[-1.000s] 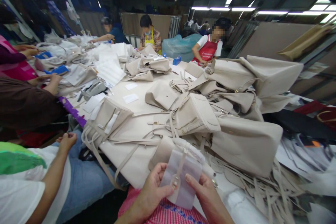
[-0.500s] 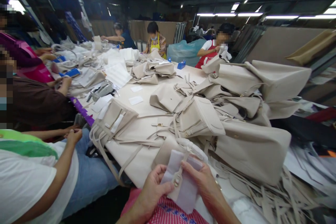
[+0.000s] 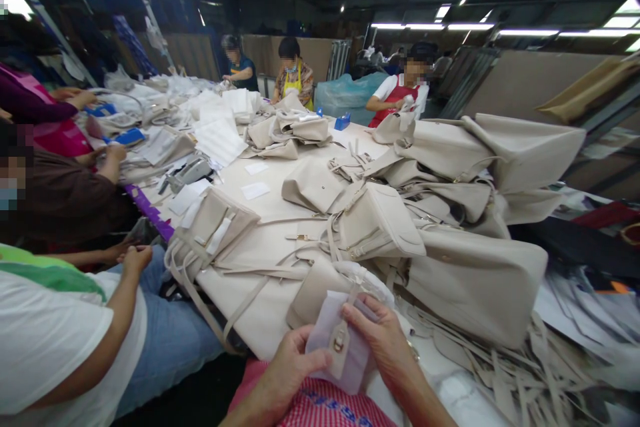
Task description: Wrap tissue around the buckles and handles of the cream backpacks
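Note:
My left hand (image 3: 299, 361) pinches a translucent white wrapping sheet (image 3: 356, 368) together with the lower end of a beige bag strap (image 3: 339, 355), its thumb beside the metal clasp. With thumb and fingers closed, my right hand (image 3: 383, 333) grips the upper part of that strap and the sheet's top edge. The sheet lies behind the strap, above my red checked apron (image 3: 320, 407). Just beyond my hands a beige bag (image 3: 314, 290) rests at the table's edge, partly hidden by the sheet.
Beige handbags (image 3: 475, 280) are heaped on the right of the table (image 3: 270, 310), with loose straps (image 3: 520, 367) below them. Another bag (image 3: 220, 220) stands left. A seated person in a white shirt (image 3: 55, 333) is close on my left; several others work around the table.
My left thumb has shifted slightly down along the strap, and the sheet has folded around under my fingers. The view has turned slightly right. Across the table, a co-worker has lowered the bag.

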Tool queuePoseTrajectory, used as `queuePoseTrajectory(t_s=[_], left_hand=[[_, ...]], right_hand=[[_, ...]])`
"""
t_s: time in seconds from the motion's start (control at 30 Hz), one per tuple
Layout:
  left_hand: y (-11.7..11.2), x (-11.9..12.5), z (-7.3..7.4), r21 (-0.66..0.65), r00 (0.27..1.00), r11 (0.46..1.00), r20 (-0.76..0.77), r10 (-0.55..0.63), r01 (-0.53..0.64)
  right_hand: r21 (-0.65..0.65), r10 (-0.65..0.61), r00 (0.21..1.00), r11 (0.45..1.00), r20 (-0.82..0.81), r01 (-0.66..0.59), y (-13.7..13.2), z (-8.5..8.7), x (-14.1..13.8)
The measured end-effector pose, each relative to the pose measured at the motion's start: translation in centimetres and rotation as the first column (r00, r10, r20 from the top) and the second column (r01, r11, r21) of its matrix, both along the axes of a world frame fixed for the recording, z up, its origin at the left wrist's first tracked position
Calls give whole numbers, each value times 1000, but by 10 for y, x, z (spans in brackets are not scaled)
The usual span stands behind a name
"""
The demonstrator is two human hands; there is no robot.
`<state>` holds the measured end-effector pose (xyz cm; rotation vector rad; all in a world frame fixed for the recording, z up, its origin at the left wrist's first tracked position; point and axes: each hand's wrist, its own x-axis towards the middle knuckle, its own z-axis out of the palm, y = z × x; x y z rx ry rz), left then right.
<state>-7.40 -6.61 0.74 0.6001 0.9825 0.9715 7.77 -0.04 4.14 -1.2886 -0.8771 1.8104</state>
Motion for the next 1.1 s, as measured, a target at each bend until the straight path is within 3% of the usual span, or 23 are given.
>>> queuePoseTrajectory(t_s=[0.27, 0.6, 0.73, 0.83, 0.97, 1.1], left_hand=[[2, 4, 0, -40, 988, 999, 151, 40, -34], [7, 14, 0, -81, 996, 997, 91, -10, 17], [8, 16, 4, -102, 998, 994, 43, 39, -34], [9, 15, 10, -31, 996, 996, -16, 87, -87], [8, 12, 15, 154, 960, 978, -219, 175, -143], [6, 12, 11, 225, 930, 971, -332, 155, -82]], right_hand=[[81, -21, 985, 997, 171, 7, 5, -6, 1], [138, -47, 976, 990, 214, 17, 8, -6, -2], [134, -11, 989, 991, 147, -9, 8, -6, 0], [117, 9, 997, 993, 78, -18, 8, -3, 2], [132, -22, 997, 991, 74, 12, 10, -2, 3], [174, -57, 987, 984, 150, 30, 12, -4, 5]])
